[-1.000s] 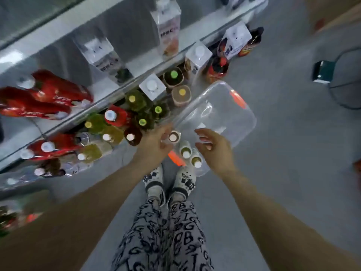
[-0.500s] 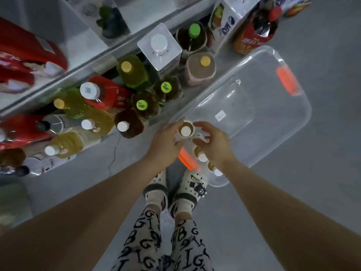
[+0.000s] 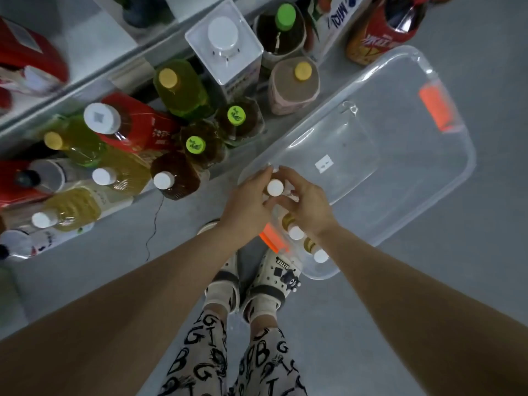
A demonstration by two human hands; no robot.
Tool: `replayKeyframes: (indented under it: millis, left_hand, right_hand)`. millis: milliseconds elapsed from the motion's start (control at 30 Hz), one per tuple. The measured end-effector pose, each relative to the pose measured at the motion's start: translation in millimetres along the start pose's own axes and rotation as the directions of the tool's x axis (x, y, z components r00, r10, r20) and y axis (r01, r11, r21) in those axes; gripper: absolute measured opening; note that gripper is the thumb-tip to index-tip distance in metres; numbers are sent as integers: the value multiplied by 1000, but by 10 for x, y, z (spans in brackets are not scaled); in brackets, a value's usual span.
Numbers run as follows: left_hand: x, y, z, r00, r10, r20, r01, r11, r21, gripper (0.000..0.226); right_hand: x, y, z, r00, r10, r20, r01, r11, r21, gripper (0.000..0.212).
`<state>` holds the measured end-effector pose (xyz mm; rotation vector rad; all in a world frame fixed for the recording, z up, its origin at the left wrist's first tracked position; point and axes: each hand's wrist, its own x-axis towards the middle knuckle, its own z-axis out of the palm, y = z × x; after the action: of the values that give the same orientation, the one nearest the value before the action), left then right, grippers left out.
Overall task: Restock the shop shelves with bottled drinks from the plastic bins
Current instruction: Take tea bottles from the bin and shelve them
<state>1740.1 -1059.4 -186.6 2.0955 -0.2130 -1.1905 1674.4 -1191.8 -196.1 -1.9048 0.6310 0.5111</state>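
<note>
A clear plastic bin (image 3: 445,178) with orange handles lies on the grey floor in front of my feet. At its near corner stands a small white-capped bottle (image 3: 275,187). My left hand (image 3: 246,205) and my right hand (image 3: 307,205) both curl round that bottle from either side. Two more small white-capped bottles (image 3: 295,232) (image 3: 320,255) stand in the bin just below my right wrist. The rest of the bin holds nothing but a small white label.
The bottom shelf (image 3: 120,81) on the left is packed with upright drinks: yellow-green bottles (image 3: 178,87), a red-labelled bottle (image 3: 128,121), dark tea bottles (image 3: 200,144), a white square jug (image 3: 225,44). Red packs lie on the shelf above. Grey floor lies to the right.
The view has dropped closer to the floor and bin. My right hand has come in to join my left round the same white-capped bottle at the bin's near corner.
</note>
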Motion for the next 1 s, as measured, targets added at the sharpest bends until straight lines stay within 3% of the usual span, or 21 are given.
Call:
replayKeyframes:
  millis: [67, 233, 400, 500, 633, 733, 833, 1000]
  left_hand:
    - [29, 86, 5, 998, -50, 22, 50, 999, 2, 65]
    - [165, 197, -33, 981, -143, 134, 163, 973, -160, 56]
    - [96, 295, -86, 975, -134, 176, 164, 971, -172, 64]
    - [-40, 362, -173, 977, -108, 181, 138, 978, -158, 74]
    - [-282, 483, -337, 971, -76, 227, 112, 982, -150, 87]
    - [-562, 684, -490, 956, -51, 288, 115, 971, -211, 93]
    - [-925, 961, -626, 938, -3, 346, 102, 958, -268, 102]
    - [-1663, 1507, -808, 948, 33, 316, 73, 946, -317, 115]
  right_hand:
    - [66, 45, -80, 1000, 10, 17, -9, 999, -43, 40]
    - [178, 7, -349, 993, 116, -30, -112, 988, 102, 28]
    - [214, -228, -687, 988, 152, -12, -134, 904, 407, 17]
    - [146, -464, -893, 985, 168, 45, -168, 847, 504, 12]
    - [-34, -796, -1123, 980, 191, 51, -189, 830, 524, 19]
    - [-267, -1086, -1273, 977, 206, 46, -199, 823, 532, 14]
    - [-561, -1417, -1413, 975, 216, 44, -205, 818, 537, 23]
    - [-1158, -2018, -1679, 971, 235, 44, -224, 829, 512, 34]
